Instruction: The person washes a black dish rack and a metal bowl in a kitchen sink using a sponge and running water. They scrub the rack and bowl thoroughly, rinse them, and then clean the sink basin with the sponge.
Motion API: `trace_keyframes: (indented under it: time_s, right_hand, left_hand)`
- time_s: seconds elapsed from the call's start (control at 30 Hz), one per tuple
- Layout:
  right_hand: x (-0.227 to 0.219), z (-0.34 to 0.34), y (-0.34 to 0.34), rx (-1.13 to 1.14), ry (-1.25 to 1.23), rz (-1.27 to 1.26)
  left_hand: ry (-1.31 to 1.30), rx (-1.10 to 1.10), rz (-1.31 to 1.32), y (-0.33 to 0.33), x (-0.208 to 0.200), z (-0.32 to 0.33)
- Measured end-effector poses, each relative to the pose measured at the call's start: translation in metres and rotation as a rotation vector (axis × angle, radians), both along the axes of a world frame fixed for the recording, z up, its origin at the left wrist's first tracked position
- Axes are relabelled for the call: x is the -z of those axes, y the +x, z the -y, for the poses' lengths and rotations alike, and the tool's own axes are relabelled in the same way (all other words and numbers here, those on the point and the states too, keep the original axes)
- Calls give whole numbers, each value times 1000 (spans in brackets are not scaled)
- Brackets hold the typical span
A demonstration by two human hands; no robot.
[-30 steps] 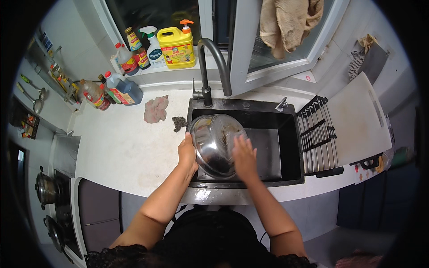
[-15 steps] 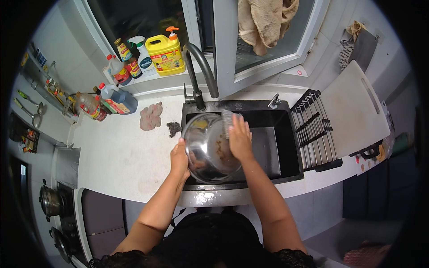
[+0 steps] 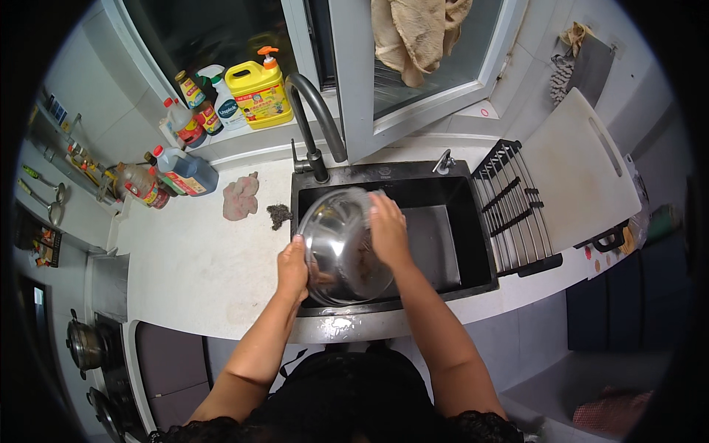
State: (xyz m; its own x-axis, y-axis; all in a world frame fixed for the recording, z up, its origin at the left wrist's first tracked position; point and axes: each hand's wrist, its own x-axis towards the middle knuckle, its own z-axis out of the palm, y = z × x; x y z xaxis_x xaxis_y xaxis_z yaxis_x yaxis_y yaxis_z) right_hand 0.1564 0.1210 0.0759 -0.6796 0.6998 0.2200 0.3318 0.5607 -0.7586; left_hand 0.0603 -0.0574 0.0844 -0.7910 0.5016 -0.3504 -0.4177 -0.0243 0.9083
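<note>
We see a steel bowl [image 3: 341, 247] tilted over the left part of a black sink [image 3: 473, 244]. The left hand [image 3: 292, 267] grips its rim; the right hand [image 3: 387, 229] lies flat inside it. A dark faucet [image 3: 314, 118] arches behind. On the white counter [image 3: 192, 266] lie a pink cloth [image 3: 241, 198] and a scourer [image 3: 279, 215]; bottles line the windowsill.
</note>
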Motion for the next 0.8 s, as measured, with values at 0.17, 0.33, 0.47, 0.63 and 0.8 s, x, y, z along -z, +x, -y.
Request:
trace_keyframes:
  time_s: [0.17,0.33,0.47,0.63,0.8]
  right_hand:
    - [31,15,41,-36,-825,-343]
    - [28,4,29,43,-766,-446]
    - [43,3,32,27,-740,-458]
    - [23,43,41,41,-140,-217]
    - [-54,64,27,-187,426,-63]
  left_hand:
    - [35,-220,88,-22,-21,4]
    - [41,-89,94,-12,-17,9]
    - [84,-139,76,-15,-18,2]
    - [30,50,-88,-23,-10,8]
    - [-33,338,-633,-14,10,7]
